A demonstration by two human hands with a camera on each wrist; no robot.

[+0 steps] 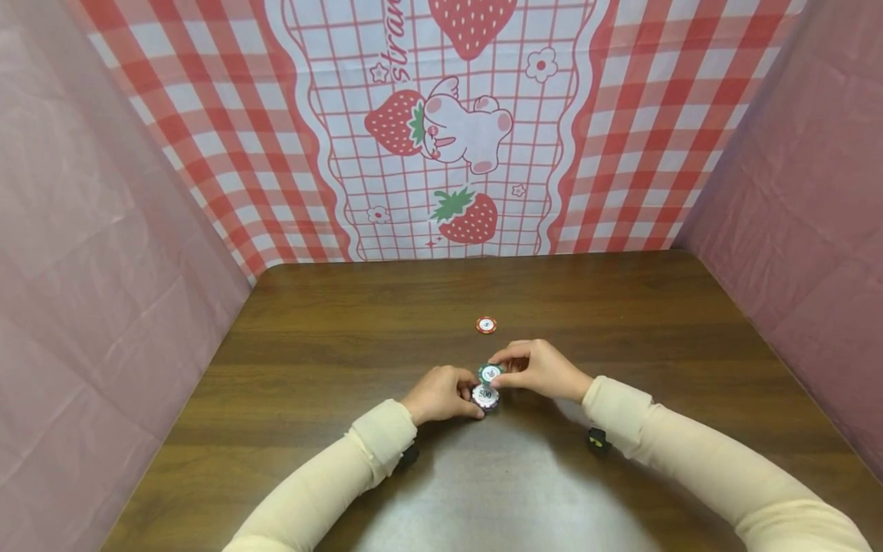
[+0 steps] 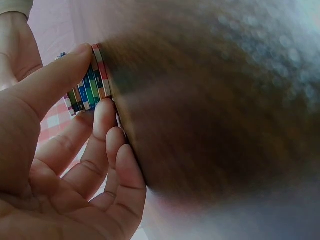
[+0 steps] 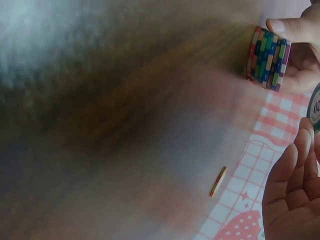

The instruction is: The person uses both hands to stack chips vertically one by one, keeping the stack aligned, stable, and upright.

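On the wooden table stands a stack of poker chips point(image 1: 485, 397), its white top chip marked 500. My left hand point(image 1: 441, 395) grips it from the side, thumb and fingers around the edges. Multicoloured chip rims show along the stack point(image 2: 89, 89) in the left wrist view. Just beyond the stack's top, my right hand point(image 1: 545, 370) pinches a green-rimmed poker chip point(image 1: 490, 373) between thumb and fingers. That green chip point(image 3: 315, 109) appears at the right edge of the right wrist view, a little apart from the stack point(image 3: 269, 59).
A single red poker chip point(image 1: 486, 325) lies flat on the table point(image 1: 331, 330) beyond both hands. Behind the table hangs a red checked cloth point(image 1: 276, 138) with strawberries. Pink curtains point(image 1: 793, 192) stand at both sides.
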